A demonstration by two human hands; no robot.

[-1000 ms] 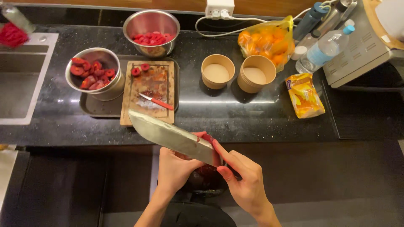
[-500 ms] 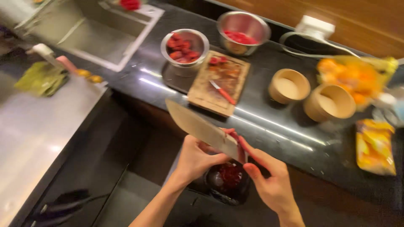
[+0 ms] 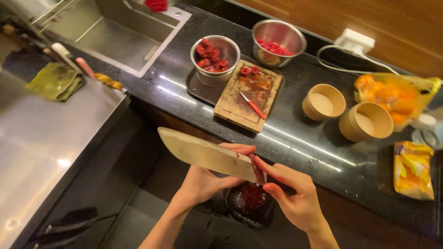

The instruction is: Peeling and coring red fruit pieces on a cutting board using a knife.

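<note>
My right hand (image 3: 295, 196) grips the handle end of a large cleaver (image 3: 203, 154), blade flat and pointing left. My left hand (image 3: 207, 180) is under the blade with its fingers curled over the top edge near the handle, touching the steel. Below both hands, off the counter's front edge, sits a dark bin (image 3: 251, 205) with red scraps inside. On the black counter (image 3: 295, 138) lies a wooden cutting board (image 3: 240, 103) with a small red-handled knife (image 3: 253, 106) and two red fruit pieces (image 3: 249, 71).
Two steel bowls of red fruit (image 3: 215, 57) (image 3: 278, 41) stand behind the board. Two tan paper cup stacks (image 3: 324, 102) (image 3: 367, 121), an orange bag (image 3: 397, 94) and a yellow packet (image 3: 413, 168) sit right. A sink (image 3: 115, 32), a green cloth (image 3: 55, 80) and a steel surface (image 3: 41, 152) lie left.
The view has swung left and tilted, bringing the sink and steel surface into sight. Both hands stay on the cleaver above the bin; the left fingers have slid along the blade.
</note>
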